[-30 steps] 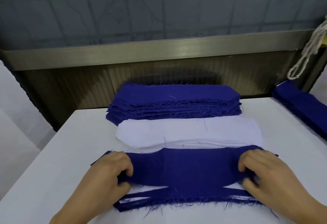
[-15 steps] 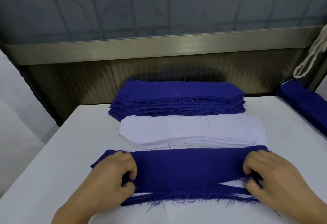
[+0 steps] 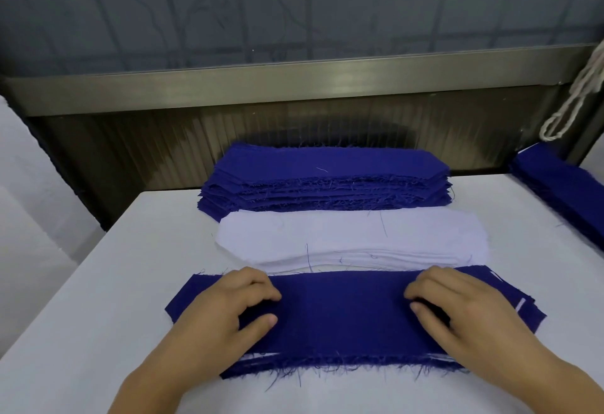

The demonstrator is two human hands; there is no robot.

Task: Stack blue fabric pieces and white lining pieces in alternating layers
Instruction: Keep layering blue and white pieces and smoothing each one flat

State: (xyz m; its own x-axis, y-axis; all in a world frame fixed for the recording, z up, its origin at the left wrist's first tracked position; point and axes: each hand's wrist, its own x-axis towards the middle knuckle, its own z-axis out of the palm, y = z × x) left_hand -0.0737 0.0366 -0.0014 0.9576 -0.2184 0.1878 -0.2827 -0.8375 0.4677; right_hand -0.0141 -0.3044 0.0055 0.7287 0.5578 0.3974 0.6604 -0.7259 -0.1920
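Top blue piece [image 3: 343,312] lies flat on near stack, front of white table [image 3: 98,282]. Left hand [image 3: 225,312] + right hand [image 3: 464,312] rest on its ends, fingers bent; pinching cloth or just pressing — can't tell. White edges peek under near rim. White lining pile [image 3: 353,240] just behind, blue pile [image 3: 327,181] behind that. More blue cloth [image 3: 562,191] far right.

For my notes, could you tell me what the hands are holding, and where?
Both hands, left hand and right hand, press on the top blue piece, near its ends.
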